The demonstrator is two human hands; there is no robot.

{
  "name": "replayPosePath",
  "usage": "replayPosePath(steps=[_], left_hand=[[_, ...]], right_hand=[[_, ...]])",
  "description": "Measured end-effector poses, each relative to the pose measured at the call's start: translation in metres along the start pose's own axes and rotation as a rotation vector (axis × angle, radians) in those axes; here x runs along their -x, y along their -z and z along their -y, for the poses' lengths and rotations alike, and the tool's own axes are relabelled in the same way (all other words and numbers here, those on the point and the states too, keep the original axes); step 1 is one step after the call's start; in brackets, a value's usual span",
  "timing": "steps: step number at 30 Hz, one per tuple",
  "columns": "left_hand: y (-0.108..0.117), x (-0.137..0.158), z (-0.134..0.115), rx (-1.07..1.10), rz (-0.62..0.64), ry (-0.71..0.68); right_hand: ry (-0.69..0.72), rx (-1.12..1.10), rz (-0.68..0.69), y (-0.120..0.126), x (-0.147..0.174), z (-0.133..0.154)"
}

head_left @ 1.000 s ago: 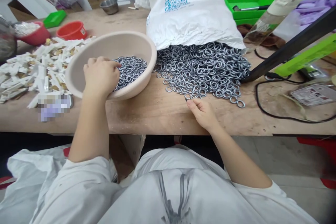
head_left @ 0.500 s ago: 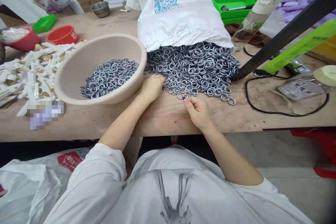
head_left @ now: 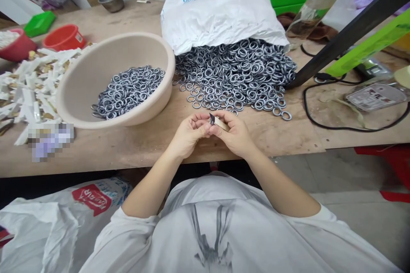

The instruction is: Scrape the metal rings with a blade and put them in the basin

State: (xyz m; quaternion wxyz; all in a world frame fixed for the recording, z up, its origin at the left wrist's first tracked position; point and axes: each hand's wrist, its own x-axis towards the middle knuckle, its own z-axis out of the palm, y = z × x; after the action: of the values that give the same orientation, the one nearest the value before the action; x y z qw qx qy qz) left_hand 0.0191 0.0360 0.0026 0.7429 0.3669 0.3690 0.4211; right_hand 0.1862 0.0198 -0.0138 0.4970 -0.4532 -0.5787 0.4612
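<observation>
My two hands meet above the table edge, in front of the pile of grey rings (head_left: 230,72). My right hand (head_left: 235,132) is closed round a small trimming knife (head_left: 221,124) with a pale handle and a dark, pointed blade. Pinched in my left hand (head_left: 188,134) is a grey ring (head_left: 210,122), mostly hidden by the fingers. The blade's tip is right beside this ring; whether they touch I cannot tell. Left of my hands stands a big beige basin (head_left: 73,72) with many similar rings in it.
A white sack (head_left: 224,17) lies open behind the ring pile. White scraps (head_left: 28,81) and a red bowl (head_left: 64,37) are at the left. A slanting black bar (head_left: 346,36), a clear bottle (head_left: 312,13) and a looped black cable (head_left: 306,106) occupy the right side.
My left hand has left the rings by the basin and come over to my right hand, a ring now in its fingers. The knife now shows in my right hand. The view has shifted slightly.
</observation>
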Motion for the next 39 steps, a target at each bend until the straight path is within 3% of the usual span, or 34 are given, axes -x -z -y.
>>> replayPosePath(steps=[5,13,17,20,24,30,35,39], left_hand=[[-0.004,0.017,0.005,0.299,0.043,0.235],[-0.007,0.027,0.014,0.454,-0.029,0.219],[-0.008,0.028,0.012,0.414,-0.1,0.149],[-0.008,0.029,0.01,0.393,-0.106,0.136],[-0.011,0.029,0.012,0.388,-0.075,0.127],[-0.013,0.032,0.015,0.363,-0.056,0.124],[-0.017,0.038,0.014,0.316,-0.002,0.125],[-0.018,0.033,0.012,0.33,-0.137,0.067]], right_hand=[[0.023,-0.068,0.075,-0.001,0.003,0.009],[-0.05,-0.236,0.173,-0.011,0.011,0.012],[0.105,0.049,0.084,-0.002,0.013,0.018],[0.277,0.295,0.139,0.005,0.017,0.025],[0.385,0.392,0.196,0.005,0.023,0.03],[0.279,0.407,0.253,0.007,0.02,0.026],[0.046,0.42,0.007,0.018,0.008,0.02],[0.215,0.461,0.092,0.01,0.019,0.027]])
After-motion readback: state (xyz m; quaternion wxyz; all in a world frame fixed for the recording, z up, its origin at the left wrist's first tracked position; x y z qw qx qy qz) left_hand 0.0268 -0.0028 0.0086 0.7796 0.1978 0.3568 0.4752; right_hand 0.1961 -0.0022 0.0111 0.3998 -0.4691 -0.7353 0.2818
